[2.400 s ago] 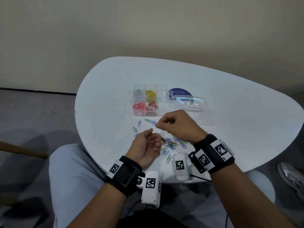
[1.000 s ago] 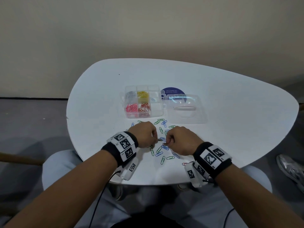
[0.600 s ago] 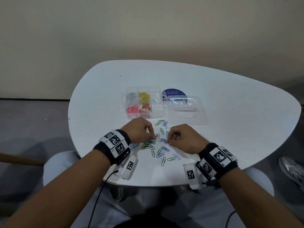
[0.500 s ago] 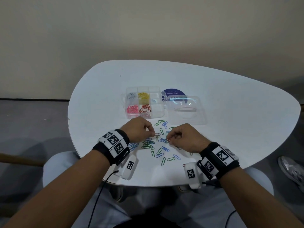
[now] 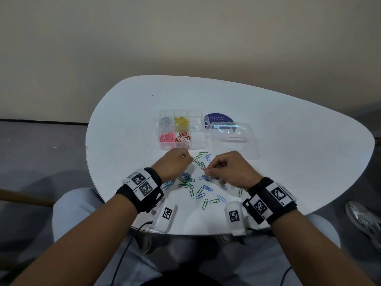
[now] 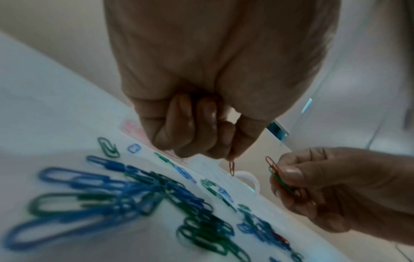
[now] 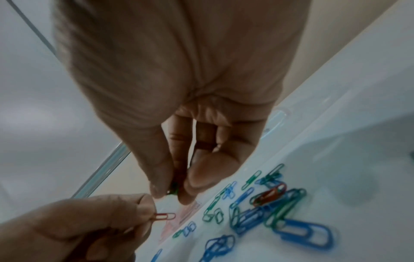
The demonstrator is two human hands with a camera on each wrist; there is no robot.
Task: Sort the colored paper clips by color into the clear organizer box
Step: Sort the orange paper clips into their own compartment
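Pinching red clip point(image 6: 232, 168), left hand point(image 5: 175, 164) clear of box edge point(image 5: 175, 149).

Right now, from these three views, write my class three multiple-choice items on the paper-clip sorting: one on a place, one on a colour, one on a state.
1. In which compartment of the organizer box do the pink clips lie?
A. near left
B. far middle
C. far right

2. What colour is the clip that the left hand pinches?
A. yellow
B. red
C. blue

3. How is the box's lid?
A. shut over the compartments
B. standing upright
C. open, lying flat to the right of the box

Answers:
1 A: the head view shows pink in the near left compartment, in front of the silver ones.
2 B: the left wrist view shows the red clip hanging from the pinching fingertips.
3 C: the head view shows the clear lid spread on the table beside the uncovered compartments.
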